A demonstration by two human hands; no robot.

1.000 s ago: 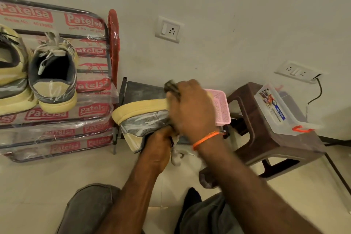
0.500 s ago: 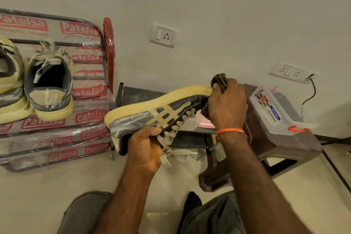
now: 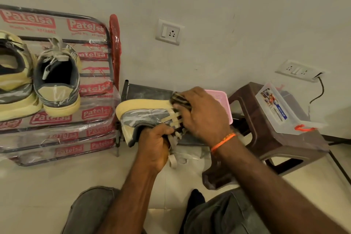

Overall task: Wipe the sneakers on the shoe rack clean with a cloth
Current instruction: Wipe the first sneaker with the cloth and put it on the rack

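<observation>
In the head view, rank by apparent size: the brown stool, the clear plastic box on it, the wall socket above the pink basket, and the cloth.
1. Brown stool
2. Clear plastic box
3. Wall socket
4. Cloth, though the right hand covers most of it, so its place is unsure.

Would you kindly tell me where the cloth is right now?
The cloth is mid-frame, gripped by the right hand against the held sneaker, before the pink basket.
</observation>
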